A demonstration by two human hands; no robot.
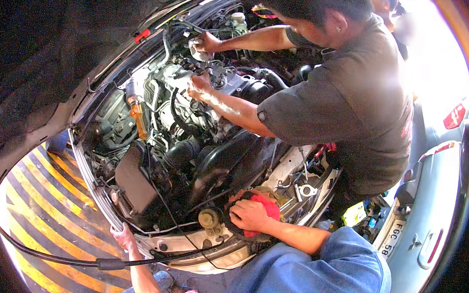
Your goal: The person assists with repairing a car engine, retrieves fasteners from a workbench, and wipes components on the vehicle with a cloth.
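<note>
Before me lies an uncovered car engine [194, 108] under a raised hood. My right hand [251, 216] is closed over a red and black cloth [263, 208], which rests on the edge of the engine bay beside a round brownish cap [209, 218]. Down at the left, my left hand [124, 239] grips the pale body rim [94, 185], fingers curled over it. Across the bay a co-worker in a dark grey shirt [346, 109] leans in. One of their hands [210, 42] holds a whitish cloth [199, 53]; the other [199, 86] is at the engine, its grip partly hidden.
The dark hood [33, 75] hangs over the left side. A black hose-like strip [109, 264] curves across the front. Metal tools [298, 188] lie on the right rim. Behind the co-worker stands a light-coloured car [431, 202]. The floor [48, 206] has yellow and dark stripes.
</note>
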